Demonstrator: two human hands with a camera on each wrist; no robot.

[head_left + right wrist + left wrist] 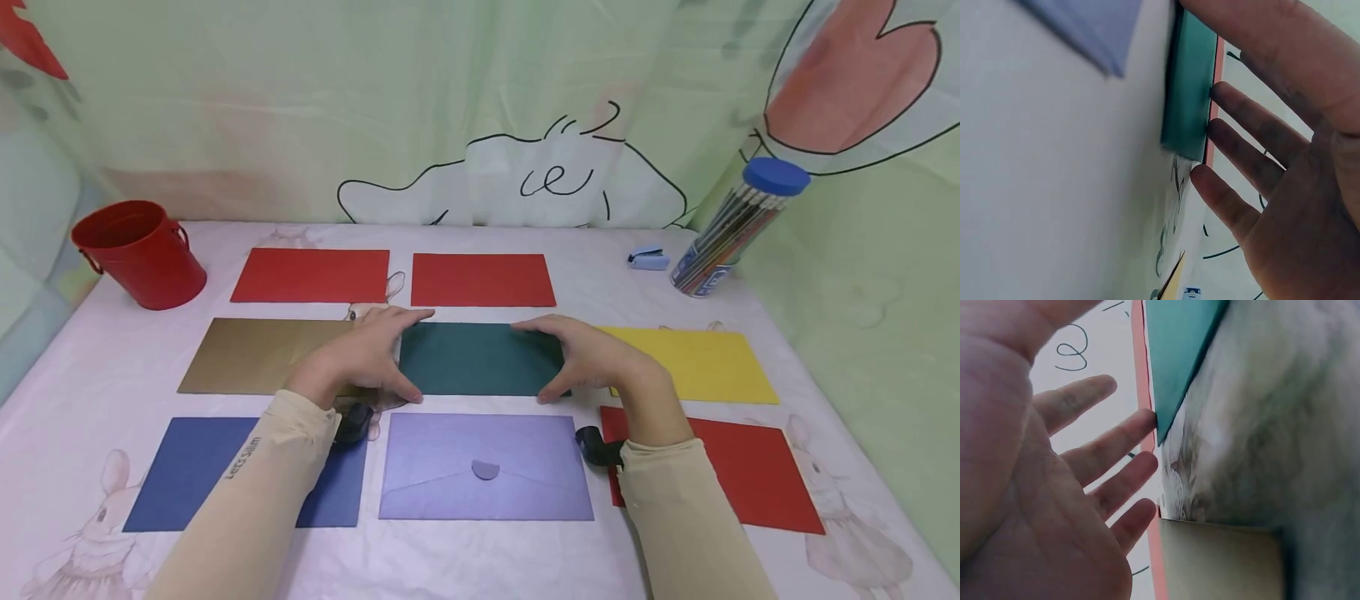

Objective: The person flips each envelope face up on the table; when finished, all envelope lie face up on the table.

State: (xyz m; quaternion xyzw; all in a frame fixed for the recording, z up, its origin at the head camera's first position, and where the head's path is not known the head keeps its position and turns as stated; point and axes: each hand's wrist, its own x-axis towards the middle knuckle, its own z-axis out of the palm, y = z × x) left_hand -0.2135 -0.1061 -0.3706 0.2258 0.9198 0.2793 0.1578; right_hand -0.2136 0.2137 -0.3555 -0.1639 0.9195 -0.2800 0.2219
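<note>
A dark green paper rectangle (480, 358), perhaps an envelope, lies flat in the middle of the table. At its left end is my left hand (360, 354), fingers and thumb spread apart. My right hand (600, 358) stands at its right end with thumb and fingers likewise apart. In both wrist views the fingers are extended near the edge of the green piece (1185, 350); whether they touch it, I cannot tell. Just in front lies a lilac envelope (487, 475) with a round closure on its flap.
Around lie two red pieces (322, 275) at the back, a brown-gold one (247, 354), a yellow one (697, 362), a blue one (195, 467) and another red one (757, 475). A red bucket (150, 258), a light-blue stapler (648, 257) and a blue-lidded pencil tube (735, 229) stand farther back.
</note>
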